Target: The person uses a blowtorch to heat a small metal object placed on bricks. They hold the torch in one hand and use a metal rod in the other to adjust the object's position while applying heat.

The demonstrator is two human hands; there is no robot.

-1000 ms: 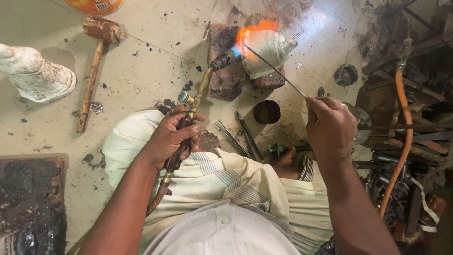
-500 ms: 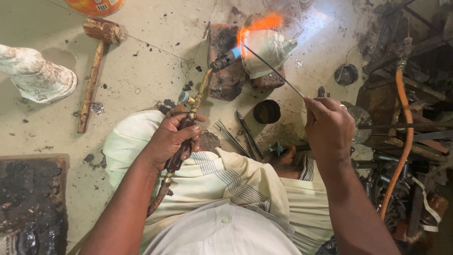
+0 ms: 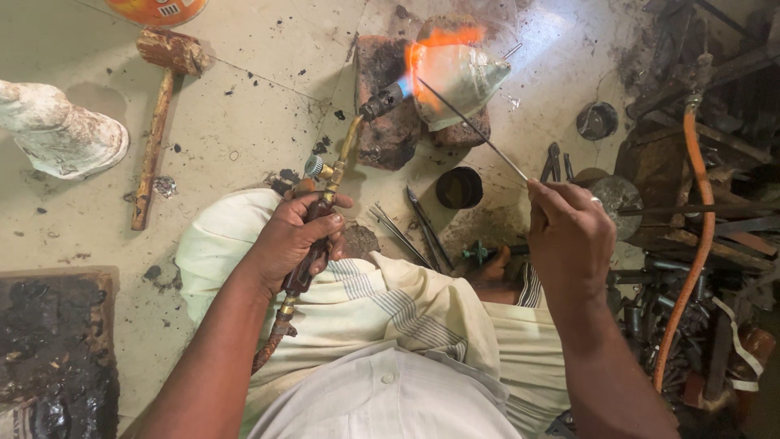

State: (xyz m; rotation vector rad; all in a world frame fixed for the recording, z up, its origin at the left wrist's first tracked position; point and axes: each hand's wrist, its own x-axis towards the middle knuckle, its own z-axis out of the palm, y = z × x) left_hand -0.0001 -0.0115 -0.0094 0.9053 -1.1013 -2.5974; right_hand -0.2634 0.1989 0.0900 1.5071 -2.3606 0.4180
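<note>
We heat the pale shell-shaped piece (image 3: 463,77) on bricks (image 3: 390,122).
Our left hand (image 3: 292,240) grasps the torch (image 3: 341,158); our right hand (image 3: 569,236) pinches the thin rod (image 3: 471,126).

- The orange round container (image 3: 157,10) is cut off by the top edge; only its lower rim shows.
- The white plaster-like shape (image 3: 57,134) runs off the left edge.
- The dark crusted slab (image 3: 55,358) is cropped at the bottom-left corner.
- The brass torch's (image 3: 325,199) grip is hidden inside the left hand (image 3: 288,240).
- The near end of the thin metal rod (image 3: 471,126) vanishes among the fingers (image 3: 552,199) of the right hand (image 3: 573,240).
- The orange hose (image 3: 700,203) sinks into a dim heap of metal tools (image 3: 691,317), too cluttered to tell apart.
</note>
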